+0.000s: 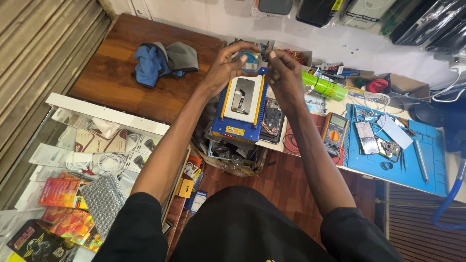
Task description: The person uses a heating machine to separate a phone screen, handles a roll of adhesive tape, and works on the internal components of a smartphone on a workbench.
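Cluttered workbench [310, 104], hands pinching tape roll [251, 61]

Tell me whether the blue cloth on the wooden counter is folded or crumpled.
Crumpled: the blue cloth lies bunched in uneven folds against a grey cloth on the wooden counter.

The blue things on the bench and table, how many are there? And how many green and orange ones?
Blue: 3 - the cloth, the machine with a phone screen on it, the mat
Green: 1 - the tape roll
Orange: 1 - the meter
Total: 5
The left hand and right hand hold a small round spool above the machine.
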